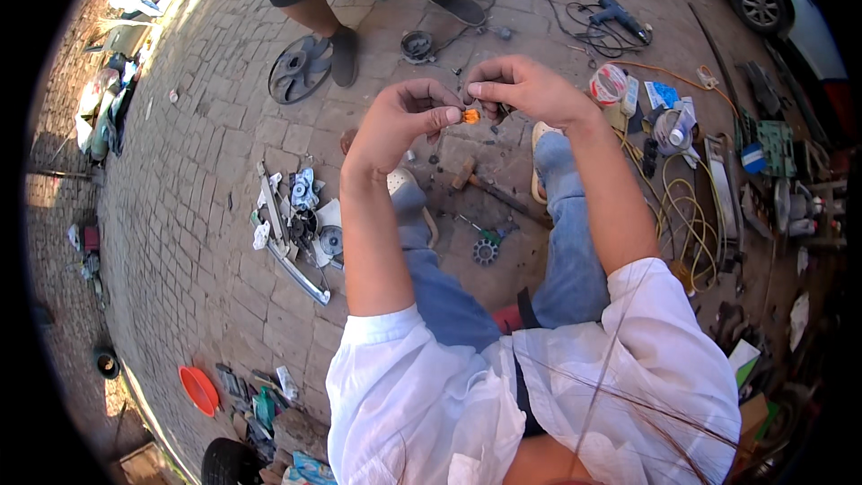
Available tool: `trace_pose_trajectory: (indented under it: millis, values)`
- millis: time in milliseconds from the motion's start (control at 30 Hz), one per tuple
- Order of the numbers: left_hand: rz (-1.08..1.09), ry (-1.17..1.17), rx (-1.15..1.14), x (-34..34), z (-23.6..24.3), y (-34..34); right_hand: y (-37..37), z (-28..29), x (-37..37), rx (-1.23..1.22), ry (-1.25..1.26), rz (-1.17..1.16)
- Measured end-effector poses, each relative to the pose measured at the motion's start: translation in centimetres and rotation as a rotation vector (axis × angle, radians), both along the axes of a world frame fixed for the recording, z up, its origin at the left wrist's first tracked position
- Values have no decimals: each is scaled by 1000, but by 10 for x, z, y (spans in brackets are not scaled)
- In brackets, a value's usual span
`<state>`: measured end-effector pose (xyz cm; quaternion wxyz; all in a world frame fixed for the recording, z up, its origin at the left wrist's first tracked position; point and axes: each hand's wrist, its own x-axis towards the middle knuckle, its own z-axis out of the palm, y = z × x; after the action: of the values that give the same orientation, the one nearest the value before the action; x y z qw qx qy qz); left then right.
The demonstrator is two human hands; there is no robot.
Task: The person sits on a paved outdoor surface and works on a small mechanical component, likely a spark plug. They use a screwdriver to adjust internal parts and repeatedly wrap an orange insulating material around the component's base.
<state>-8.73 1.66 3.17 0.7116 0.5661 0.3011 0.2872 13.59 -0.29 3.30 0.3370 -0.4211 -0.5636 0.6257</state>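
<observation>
My left hand (pixel 411 119) pinches a small orange plastic piece (pixel 470 115) between thumb and fingertips. Close beside it, my right hand (pixel 530 90) has its thumb pressed to the forefinger; whatever may be between them is too small to make out. Both hands are held above the paving between my knees. Below them lies a hammer (pixel 465 172) with a wooden handle. Nearer to me on the ground are a dark toothed wheel (pixel 486 252) and a thin screwdriver-like tool (pixel 473 224).
Left of my legs lies a heap of metal parts (pixel 301 220). Ahead, another person sits by a fan wheel (pixel 299 70) and a round motor housing (pixel 417 47). A corded power tool (pixel 620 18), yellow cable (pixel 687 216) and tape roll (pixel 608 83) are to the right; an orange bowl (pixel 199 391) is lower left.
</observation>
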Motion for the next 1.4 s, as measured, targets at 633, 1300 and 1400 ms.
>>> trace_pose_trajectory:
  millis: [633, 1300, 1400]
  values:
    - [469, -648, -261, 14, -13, 4, -11, 7, -22, 246, 51, -39]
    - [548, 276, 434, 23, -10, -2, -9, 5, -25, 383, -101, -268]
    - [753, 236, 465, 38, -18, -1, -10, -7, -37, 380, -15, -297]
